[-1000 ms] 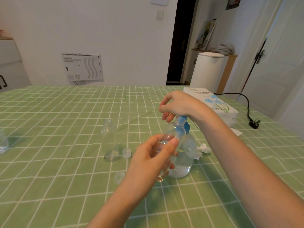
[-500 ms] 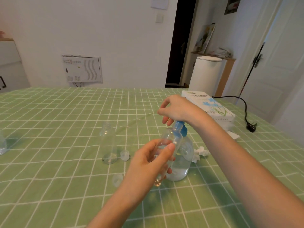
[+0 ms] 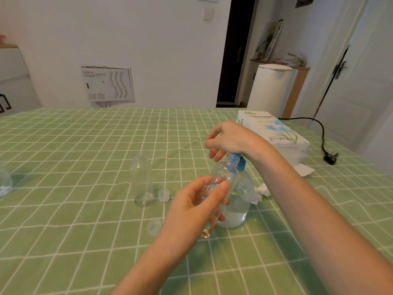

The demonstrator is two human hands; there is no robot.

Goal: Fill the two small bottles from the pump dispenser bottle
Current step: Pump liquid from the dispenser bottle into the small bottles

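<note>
Thumb and fingers of the left hand [image 3: 200,209] wrap a small clear bottle [image 3: 223,177], held tilted above the bench [image 3: 63,209] with its mouth at the blue pump head [image 3: 239,160]. The right hand [image 3: 229,139] sits on that pump head, fingers bent down over it. The pump dispenser bottle [image 3: 238,205], partly full of clear liquid, stands just behind the left hand. Left of that hand the second small bottle [image 3: 142,179] stands upright, uncapped, with one clear cap [image 3: 163,195] beside it. A tissue box [image 3: 274,128] lies beyond the right hand.

Bright, even daylight.
Soft shadows on the tablecloth [image 3: 63,209] toward its near edge; lines bow at frame edges; centre sharp.
</note>
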